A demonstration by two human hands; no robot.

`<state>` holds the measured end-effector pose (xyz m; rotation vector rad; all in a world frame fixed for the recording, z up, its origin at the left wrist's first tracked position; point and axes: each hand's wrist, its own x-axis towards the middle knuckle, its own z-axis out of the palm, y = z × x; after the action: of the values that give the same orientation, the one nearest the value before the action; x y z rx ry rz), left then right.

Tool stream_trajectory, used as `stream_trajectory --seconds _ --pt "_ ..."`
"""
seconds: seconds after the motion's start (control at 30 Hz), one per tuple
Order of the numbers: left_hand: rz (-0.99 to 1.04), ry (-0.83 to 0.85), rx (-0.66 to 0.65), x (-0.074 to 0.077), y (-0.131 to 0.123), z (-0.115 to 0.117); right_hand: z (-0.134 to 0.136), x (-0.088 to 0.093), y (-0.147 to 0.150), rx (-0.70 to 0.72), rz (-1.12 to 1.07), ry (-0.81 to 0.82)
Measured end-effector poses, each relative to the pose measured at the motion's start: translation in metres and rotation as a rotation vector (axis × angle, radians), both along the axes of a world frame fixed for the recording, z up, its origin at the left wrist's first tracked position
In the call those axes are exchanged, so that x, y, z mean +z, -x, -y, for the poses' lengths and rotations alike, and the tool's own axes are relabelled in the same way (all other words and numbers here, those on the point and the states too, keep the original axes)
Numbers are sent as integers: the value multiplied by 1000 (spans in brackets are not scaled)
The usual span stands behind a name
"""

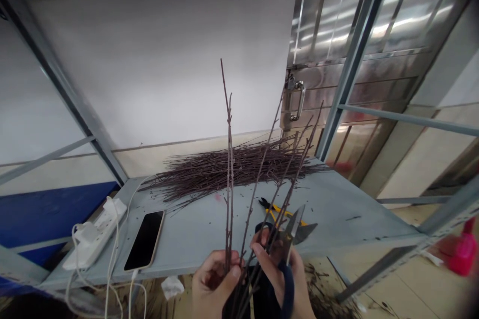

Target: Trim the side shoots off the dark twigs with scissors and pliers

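My left hand (215, 284) is closed around the lower end of a thin, upright reddish-brown twig (228, 159). My right hand (277, 271) grips a pair of dark-blue-handled scissors (288, 284), with their steel blades (295, 227) apart and pointing up. Several more budded twigs (279, 189) fan up and to the right close to the blades. I cannot tell which hand holds their lower ends. Behind them, a large heap of cut twigs (232, 172) lies on the grey metal shelf (348, 219).
Yellow-handled pruning shears (279, 212) lie on the shelf, with a black smartphone (145, 240) and a white power strip (93, 234) with cables to the left. Twig scraps (325, 299) lie on the floor. Metal rack uprights and a steel door (337, 79) stand behind.
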<state>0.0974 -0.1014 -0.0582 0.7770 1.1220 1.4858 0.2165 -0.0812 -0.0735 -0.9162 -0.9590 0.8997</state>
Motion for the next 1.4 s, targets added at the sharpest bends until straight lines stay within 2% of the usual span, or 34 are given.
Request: stream_trajectory --seconds 0.2,0.37,0.47,0.67,0.83,1.0,1.23,1.4 --pt "38 -10 -10 1 2 -1 1 2 9 -136 6 36" --pt "40 -7 36 -2 3 -4 -9 -7 8 -78 82 77" --pt "99 15 46 -5 6 -8 -15 -5 11 -64 104 75" --pt "273 109 -12 -4 11 -15 -27 -1 16 49 144 61" --pt "318 111 -39 3 12 -14 -36 -8 5 180 306 30" --pt "350 127 -33 0 12 -8 -40 -8 -11 227 483 -20" --pt "427 162 -18 -4 6 -7 -31 -6 -29 134 755 -39" --pt "378 193 -12 -2 3 -5 -30 -8 -40 1 945 -162"
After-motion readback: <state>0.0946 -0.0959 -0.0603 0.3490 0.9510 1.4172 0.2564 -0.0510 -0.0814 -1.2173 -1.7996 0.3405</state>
